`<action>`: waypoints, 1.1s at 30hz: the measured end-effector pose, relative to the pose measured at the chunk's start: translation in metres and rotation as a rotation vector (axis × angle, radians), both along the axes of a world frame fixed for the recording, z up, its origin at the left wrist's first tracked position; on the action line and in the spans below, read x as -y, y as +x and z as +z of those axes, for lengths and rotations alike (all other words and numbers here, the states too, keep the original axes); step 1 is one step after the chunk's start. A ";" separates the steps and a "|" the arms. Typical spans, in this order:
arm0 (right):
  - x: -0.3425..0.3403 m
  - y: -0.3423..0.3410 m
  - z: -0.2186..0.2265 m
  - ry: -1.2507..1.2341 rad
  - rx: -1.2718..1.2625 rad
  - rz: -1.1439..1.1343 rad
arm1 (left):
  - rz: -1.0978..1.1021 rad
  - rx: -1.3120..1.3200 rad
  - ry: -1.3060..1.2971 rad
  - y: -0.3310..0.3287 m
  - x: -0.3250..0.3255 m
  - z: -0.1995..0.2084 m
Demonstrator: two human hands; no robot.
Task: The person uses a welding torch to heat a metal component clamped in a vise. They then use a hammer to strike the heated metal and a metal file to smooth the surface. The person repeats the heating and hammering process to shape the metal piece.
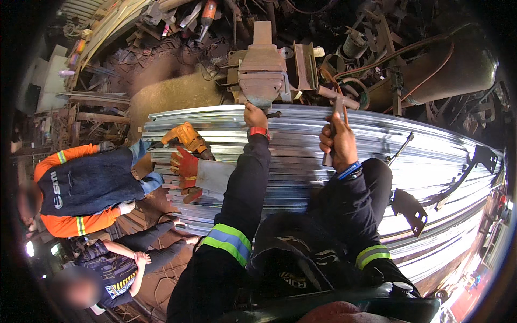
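Observation:
My right hand (pixel 339 141) is wrapped round the handle of a hammer (pixel 337 100), whose thick cylindrical steel head is raised to the right of the vise. A large brown bench vise (pixel 262 69) stands ahead of me. At the front of its jaws my left hand (pixel 256 115) is closed, its fingers pinched together. Whatever it grips there is too small or hidden to name. Just right of that hand sticks out a short dark rod (pixel 274 114). Beneath both arms lies a wide stack of shiny metal profiles (pixel 293 137).
On the stack rest a yellow-orange power tool (pixel 187 139), a red and grey work glove (pixel 186 168) and dark bent brackets (pixel 409 211). Two people are at the left, one in an orange-sleeved jacket (pixel 91 183). A gas cylinder (pixel 452 70) and scrap lie at the far right.

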State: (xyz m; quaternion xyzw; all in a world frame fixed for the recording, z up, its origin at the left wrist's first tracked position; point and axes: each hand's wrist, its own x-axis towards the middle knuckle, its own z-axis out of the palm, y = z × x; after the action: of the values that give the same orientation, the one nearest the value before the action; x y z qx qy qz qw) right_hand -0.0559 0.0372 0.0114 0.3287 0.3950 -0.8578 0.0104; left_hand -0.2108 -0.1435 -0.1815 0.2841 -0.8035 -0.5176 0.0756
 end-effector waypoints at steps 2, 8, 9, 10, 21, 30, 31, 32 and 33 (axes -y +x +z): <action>0.008 -0.001 -0.014 -0.014 0.047 0.021 | -0.014 -0.040 0.009 0.011 0.008 -0.003; 0.019 -0.024 -0.033 -0.014 0.046 0.050 | -0.007 -0.117 0.151 0.006 0.010 -0.008; 0.021 -0.026 -0.033 -0.012 0.054 0.052 | -0.012 -0.126 0.161 0.009 0.010 -0.008; 0.024 -0.030 -0.030 0.004 0.068 0.075 | -0.016 -0.139 0.172 0.009 0.009 -0.007; -0.046 -0.017 -0.028 0.187 -0.019 -0.341 | -0.076 -0.022 0.057 0.012 0.006 0.009; -0.002 -0.005 -0.012 0.271 0.183 -0.022 | -0.058 -0.040 0.234 0.004 0.020 -0.024; -0.020 -0.001 -0.013 0.218 0.187 -0.188 | -0.113 -0.126 0.062 0.007 0.018 -0.018; -0.036 0.003 -0.015 0.254 0.112 -0.276 | -0.125 -0.115 0.039 0.009 0.016 -0.016; -0.037 -0.002 -0.023 0.254 0.088 -0.463 | -0.136 -0.105 0.016 0.011 0.015 -0.014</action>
State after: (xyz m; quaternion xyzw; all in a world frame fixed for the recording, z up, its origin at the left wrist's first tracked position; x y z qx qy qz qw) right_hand -0.0579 0.0737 -0.0116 0.4460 0.4127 -0.7658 -0.2104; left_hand -0.2002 -0.1589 -0.1960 0.2020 -0.8118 -0.5421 0.0798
